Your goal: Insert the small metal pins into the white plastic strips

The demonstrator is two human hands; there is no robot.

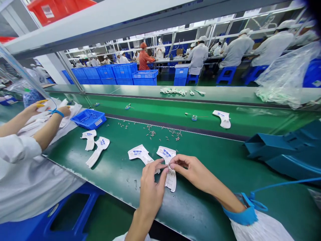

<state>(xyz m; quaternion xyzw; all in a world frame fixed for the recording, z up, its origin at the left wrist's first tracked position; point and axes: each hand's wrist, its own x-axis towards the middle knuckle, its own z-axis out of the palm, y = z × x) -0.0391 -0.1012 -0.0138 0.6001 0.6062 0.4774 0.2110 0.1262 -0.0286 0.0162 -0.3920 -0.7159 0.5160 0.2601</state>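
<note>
1. The white shell (pixel 172 180) lies flat by the near edge of the table (pixel 225 167). Its long axis runs from far edge to near edge, with the wide head (blue buttons on it) toward the far edge
2. The left hand (pixel 151 187) is curled, fingertips gripping the shell's middle
3. The right hand (pixel 194 170) has thumb and forefinger pinched closed on the shell; anything between them is too small to tell
4. The blue tray (pixel 89 118), toward the table's left end, holds small parts
</note>
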